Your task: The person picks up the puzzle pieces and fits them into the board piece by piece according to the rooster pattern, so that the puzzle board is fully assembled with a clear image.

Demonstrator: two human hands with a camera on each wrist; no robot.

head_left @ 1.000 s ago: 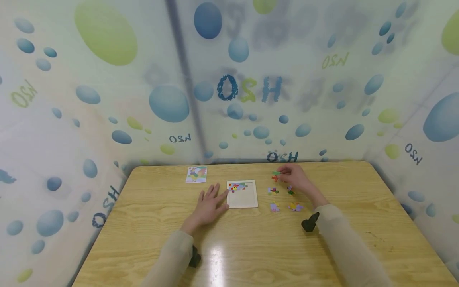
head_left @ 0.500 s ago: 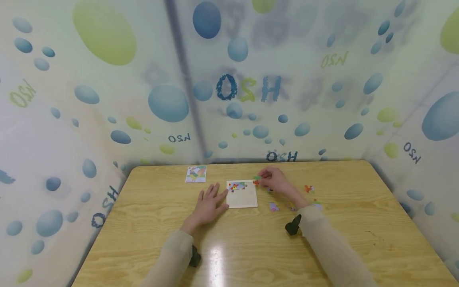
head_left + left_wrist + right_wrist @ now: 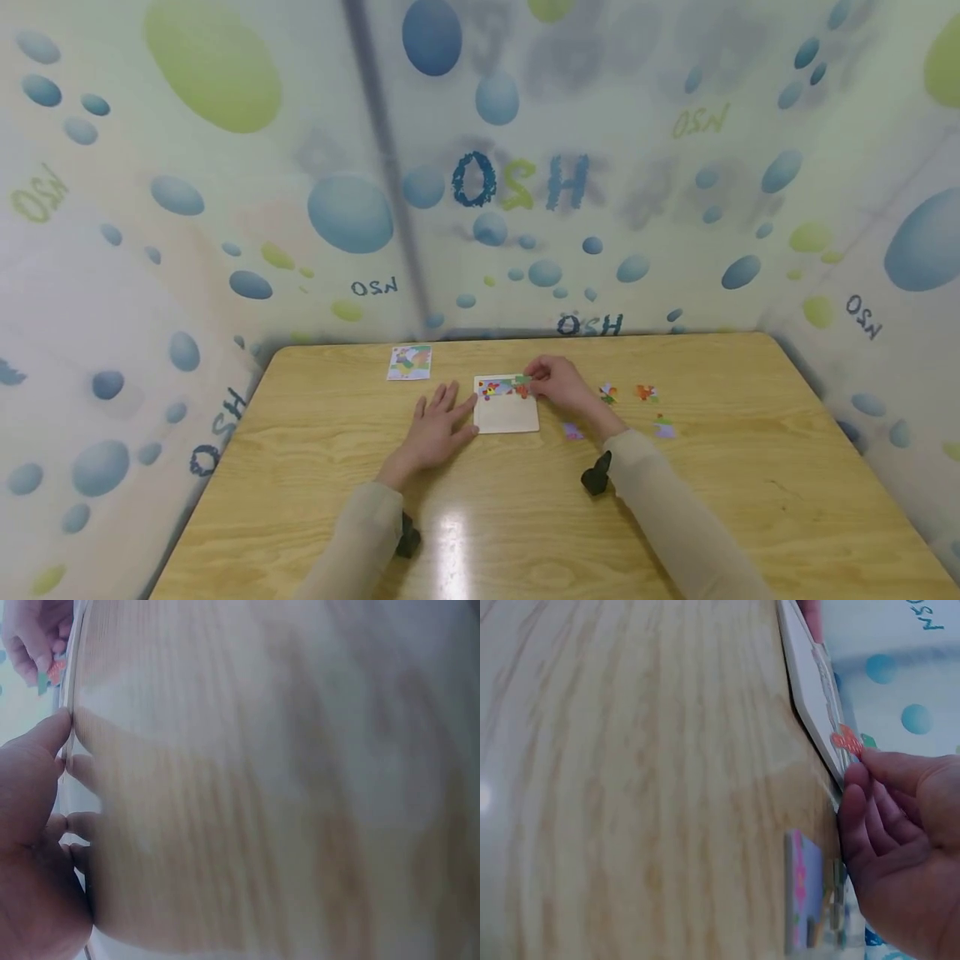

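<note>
Pinch of right hand [image 3: 558, 386] on puzzle piece [image 3: 847, 741]

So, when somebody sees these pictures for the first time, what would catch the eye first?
Probably the spotted blue and green backdrop behind the wooden table. Then perhaps the right hand, which pinches a red and green puzzle piece at the far right corner of the pale frame. The left hand rests at its left edge.

Soft, even light fills the head view; a white glare streaks the near bench [image 3: 525, 517]. The left wrist view is hazy, blurred rightward; the right wrist view is dimmer.
</note>
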